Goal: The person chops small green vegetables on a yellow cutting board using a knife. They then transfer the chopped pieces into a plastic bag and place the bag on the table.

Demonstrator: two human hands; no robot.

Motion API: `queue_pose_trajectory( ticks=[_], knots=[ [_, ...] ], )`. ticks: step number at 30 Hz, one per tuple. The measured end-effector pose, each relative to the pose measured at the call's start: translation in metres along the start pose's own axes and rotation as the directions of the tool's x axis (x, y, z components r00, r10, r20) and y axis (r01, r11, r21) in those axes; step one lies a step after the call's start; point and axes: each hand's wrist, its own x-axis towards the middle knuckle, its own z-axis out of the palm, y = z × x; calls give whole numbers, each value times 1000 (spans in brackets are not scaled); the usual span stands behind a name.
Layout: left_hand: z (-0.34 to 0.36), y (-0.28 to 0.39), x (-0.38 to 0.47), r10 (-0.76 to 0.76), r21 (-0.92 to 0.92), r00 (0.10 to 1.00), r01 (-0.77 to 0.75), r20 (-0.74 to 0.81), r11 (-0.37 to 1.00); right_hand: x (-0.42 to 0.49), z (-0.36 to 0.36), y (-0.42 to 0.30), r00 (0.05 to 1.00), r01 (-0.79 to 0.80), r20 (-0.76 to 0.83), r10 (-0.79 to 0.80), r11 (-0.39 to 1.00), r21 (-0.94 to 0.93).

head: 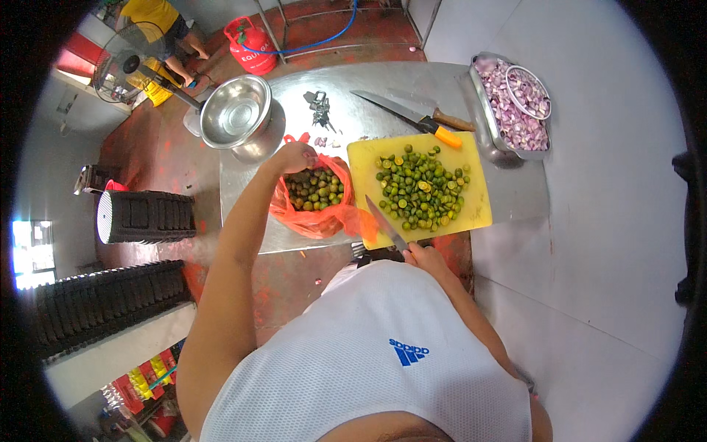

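My left hand (pixel 296 157) is at the far rim of a red plastic bag (pixel 312 221); its fingers are partly hidden, and whether they grip the bag is unclear. Small green whole calamansi (pixel 316 190) fill the bag. In my right hand (pixel 425 256) is the handle of a kitchen knife (pixel 388 224), its blade pointing up and left over the near edge of a yellow cutting board (pixel 362 157). Cut calamansi halves (pixel 422 188) lie heaped on the board, several with the cut face up. Part of the bag overlaps the board's left corner.
Two more knives, one with an orange-and-black handle (pixel 446 136) and one with a wooden handle (pixel 454 119), lie beyond the board. A metal tray of chopped onions (pixel 511 105) stands far right. Steel bowls (pixel 236 113), keys (pixel 319 108) and onion scraps (pixel 321 142) are on the left side.
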Motion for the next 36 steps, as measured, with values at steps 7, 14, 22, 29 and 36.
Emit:
queue_pose_trajectory(
  ticks=[7,14,22,29,36],
  knots=[
    [-10,0,-18,-46,-288,999,37,-24,957,2,-7,-2,1000,3,-9,-3,1000,18],
    [-7,33,-53,152,75,984,-146,-88,986,5,-9,-2,999,44,-7,-43,999,20],
    [-3,38,-62,78,246,989,-45,-125,968,12,-9,-4,996,-26,86,31,998,-53],
    [17,64,-39,-47,400,927,206,-372,893,9,-24,-9,998,-60,22,60,998,-21],
    [24,61,-27,-168,391,961,245,-222,887,4,-25,-12,996,-83,38,83,996,-19]
  ],
)
